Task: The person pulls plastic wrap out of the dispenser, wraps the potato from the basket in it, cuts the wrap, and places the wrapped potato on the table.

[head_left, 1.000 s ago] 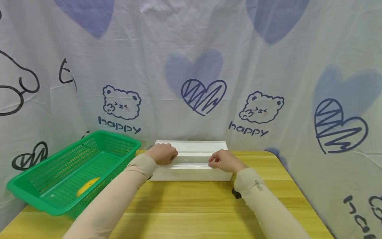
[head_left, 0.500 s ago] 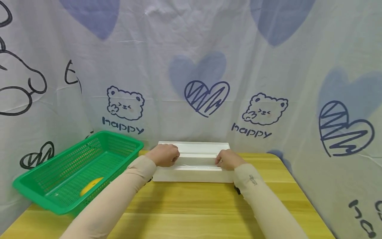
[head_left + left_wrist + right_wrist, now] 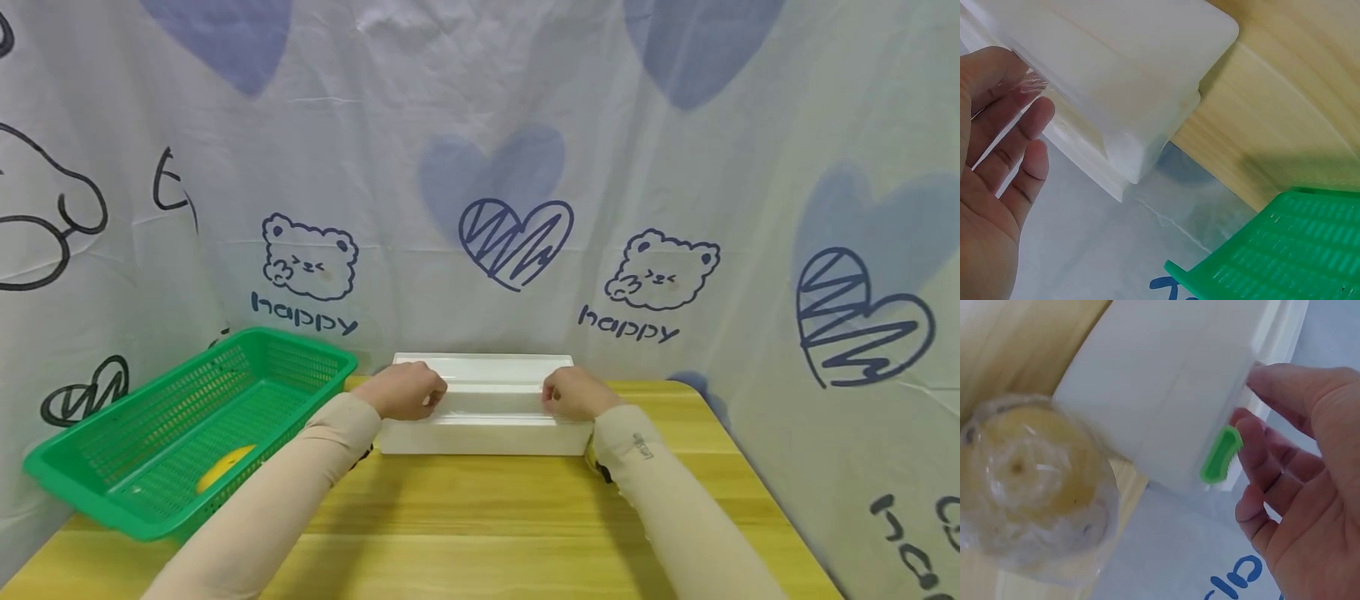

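Note:
A white cling film dispenser [image 3: 483, 439] lies lengthwise at the back of the table, its lid [image 3: 483, 367] standing up behind. At its left end my left hand [image 3: 405, 391] pinches the edge of the clear cling film [image 3: 1034, 82], crumpled at the fingertips. My right hand [image 3: 577, 393] is at the other end, thumb and forefinger curled together at the dispenser's edge and pinching the film, which hardly shows there. Beside those fingers sits a green slide cutter [image 3: 1219, 456]. A round yellow fruit [image 3: 1035, 462] wrapped in clear film rests near the right wrist, mostly hidden in the head view.
A green plastic basket [image 3: 187, 526] stands on the left of the wooden table [image 3: 480, 525], with a yellow fruit [image 3: 223, 468] inside. A white printed cloth [image 3: 420, 308] hangs behind and at both sides.
My right hand has moved slightly right along the dispenser, and its fingers have closed at the film's edge. My left hand stays at the left end. The head view has shifted slightly.

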A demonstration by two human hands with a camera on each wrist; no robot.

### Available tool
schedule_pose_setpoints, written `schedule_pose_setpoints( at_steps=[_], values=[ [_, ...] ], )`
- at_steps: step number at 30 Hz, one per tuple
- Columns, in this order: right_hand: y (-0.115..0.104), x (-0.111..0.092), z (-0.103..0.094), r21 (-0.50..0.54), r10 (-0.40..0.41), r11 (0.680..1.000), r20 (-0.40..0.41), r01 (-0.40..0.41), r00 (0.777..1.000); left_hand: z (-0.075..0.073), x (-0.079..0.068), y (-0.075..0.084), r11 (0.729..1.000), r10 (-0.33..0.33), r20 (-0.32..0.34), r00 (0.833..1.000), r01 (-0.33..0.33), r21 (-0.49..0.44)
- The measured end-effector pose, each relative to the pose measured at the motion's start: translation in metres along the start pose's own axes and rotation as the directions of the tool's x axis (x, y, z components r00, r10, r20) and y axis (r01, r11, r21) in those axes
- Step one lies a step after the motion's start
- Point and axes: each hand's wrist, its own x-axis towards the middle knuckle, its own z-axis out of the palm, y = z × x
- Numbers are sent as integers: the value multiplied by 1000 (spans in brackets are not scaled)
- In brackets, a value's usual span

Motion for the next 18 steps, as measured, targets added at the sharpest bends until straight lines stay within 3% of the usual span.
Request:
schedule_pose_setpoints(
  at_steps=[9, 18],
  values=[
    [4, -5, -2, 8, -89, 996, -32, 89, 996, 1, -3, -4, 1000, -17, 0, 1000, 17, -18],
    [7, -11, -2, -20, -50, 999, -40, 49, 998, 2, -10, -13, 999, -52, 21, 998, 52, 5]
  ],
)
